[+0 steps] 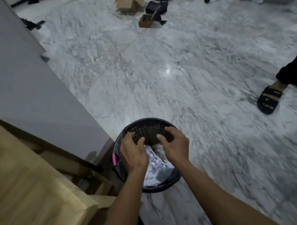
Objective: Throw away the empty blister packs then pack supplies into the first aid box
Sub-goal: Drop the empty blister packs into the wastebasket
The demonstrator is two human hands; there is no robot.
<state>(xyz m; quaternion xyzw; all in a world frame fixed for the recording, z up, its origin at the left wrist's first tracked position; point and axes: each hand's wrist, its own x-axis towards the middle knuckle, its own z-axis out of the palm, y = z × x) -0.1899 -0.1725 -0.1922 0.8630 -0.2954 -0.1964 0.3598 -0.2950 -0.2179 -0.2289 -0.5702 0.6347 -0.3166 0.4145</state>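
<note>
Both the left hand (132, 152) and right hand (175, 146) are hovering loose-fingered, holding nothing, over the round black mesh wastebasket (146, 126); crumpled silvery-white blister packs (156, 164) are lying beneath them.

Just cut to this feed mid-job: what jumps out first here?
Both hands, the left hand and the right hand, hang over a black mesh waste bin at bottom centre, fingers loosely curled and holding nothing. Silvery blister packs lie inside it. A sandalled foot stands on the marble floor at right.
</note>
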